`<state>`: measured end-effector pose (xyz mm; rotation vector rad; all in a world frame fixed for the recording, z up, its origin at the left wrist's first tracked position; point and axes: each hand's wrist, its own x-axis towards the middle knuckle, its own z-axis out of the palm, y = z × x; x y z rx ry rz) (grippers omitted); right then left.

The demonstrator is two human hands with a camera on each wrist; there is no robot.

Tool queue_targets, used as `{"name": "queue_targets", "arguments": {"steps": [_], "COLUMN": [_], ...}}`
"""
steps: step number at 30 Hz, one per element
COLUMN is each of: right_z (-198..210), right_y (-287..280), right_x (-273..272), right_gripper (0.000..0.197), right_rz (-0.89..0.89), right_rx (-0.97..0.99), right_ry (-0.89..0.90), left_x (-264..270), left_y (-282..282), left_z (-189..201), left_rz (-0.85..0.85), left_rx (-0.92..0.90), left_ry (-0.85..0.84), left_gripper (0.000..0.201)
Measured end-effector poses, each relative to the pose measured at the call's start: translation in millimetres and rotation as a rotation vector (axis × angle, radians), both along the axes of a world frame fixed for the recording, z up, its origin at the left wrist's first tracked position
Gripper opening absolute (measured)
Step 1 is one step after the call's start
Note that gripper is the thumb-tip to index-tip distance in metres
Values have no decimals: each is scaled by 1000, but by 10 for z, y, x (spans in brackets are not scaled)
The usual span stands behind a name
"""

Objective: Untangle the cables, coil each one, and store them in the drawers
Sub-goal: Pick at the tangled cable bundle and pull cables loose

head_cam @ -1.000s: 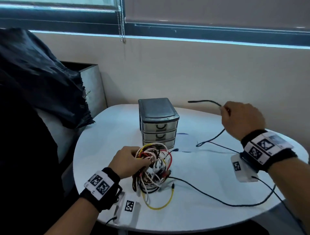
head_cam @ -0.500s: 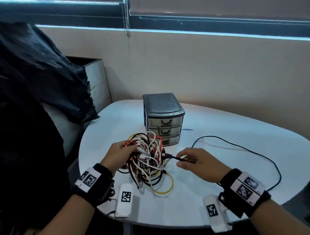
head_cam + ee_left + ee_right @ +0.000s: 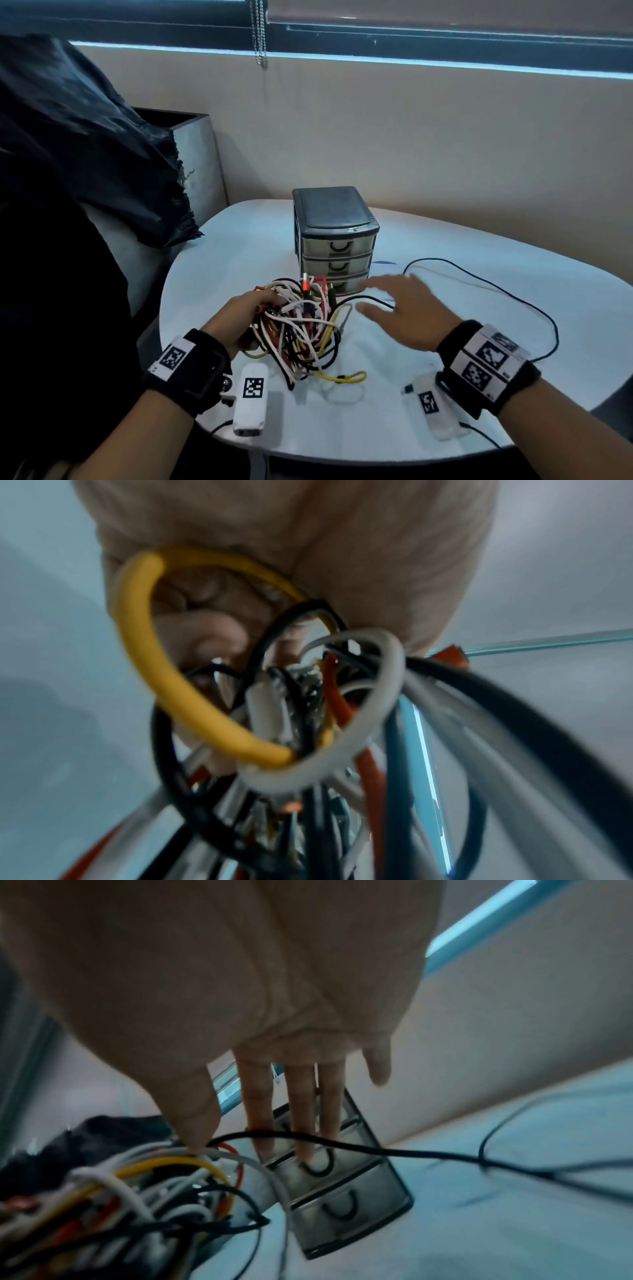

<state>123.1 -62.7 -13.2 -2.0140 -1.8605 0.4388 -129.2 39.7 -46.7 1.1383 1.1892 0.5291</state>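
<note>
Right hand now off the thin black cable, fingers spread; left hand gripping the multicoloured cable tangle.

The table is viewed downward from the head; the cable tangle is shared closely by both wrist views.

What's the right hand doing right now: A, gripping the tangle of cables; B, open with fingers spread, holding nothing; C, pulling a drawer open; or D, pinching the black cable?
B: the right hand hovers open with straight, spread fingers over the black cable, in front of the shut drawers, while the left hand grips the tangle.
</note>
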Motion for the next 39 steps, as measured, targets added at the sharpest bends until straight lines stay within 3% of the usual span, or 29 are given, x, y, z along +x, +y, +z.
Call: {"name": "queue_targets", "arguments": {"steps": [2,5,11,17,19,20,22,24,27,29,31,32,34,36,39], "right_z": [4,108,313,429,437,428,391,366,300,213,121,85,21,-26,-103], "right_y": [-6,-1,61,46,2,-17,-42,-51,-44,-73,-144,-175,-212,-224,-180], "right_x": [-66,-23,-126,-381,-453,-480,-502,-473,-382,-360,-393,-422,-489,-569,-652], "right_gripper": [27,13,18,20,21,23,26,30,34,36,15,7,12,15,8], "right_rz": [67,33,112,283,329,355,387,358,219,59,-86,-115,-80,-9,71], "right_rx": [-137,-25,50,-13,-72,-111,-174,-170,-26,226,529,573,379,100,65], "right_ry": [217,348,285,-71,-144,-157,-144,-69,130,181,158,152,227,321,450], "left_x": [-13,-45,-2,62,39,24,-10,-24,-28,-31,1,10,13,29,106], "left_y": [-1,-15,-56,-94,-42,-30,-22,-34,-107,-161,-202,-195,-154,-139,-232], "left_z": [-26,-52,-46,-28,-66,-81,-134,-165,-61,-17,7,-8,-83,-124,-100], "left_rz": [-11,-26,-75,-102,-102,-102,-108,-91,-27,58,125,165,237,282,148], "left_rx": [-26,-85,-152,-151,-167,-181,-210,-216,-205,-216,-235,-236,-316,-367,-422], "left_ry": [-10,-26,-24,-43,-72,-101,-182,-246,-282,-392,-511,-539,-533,-477,-514], "left_gripper": [15,23,31,36,20,9,21,17,15,13,10,14,20,8,16]}}
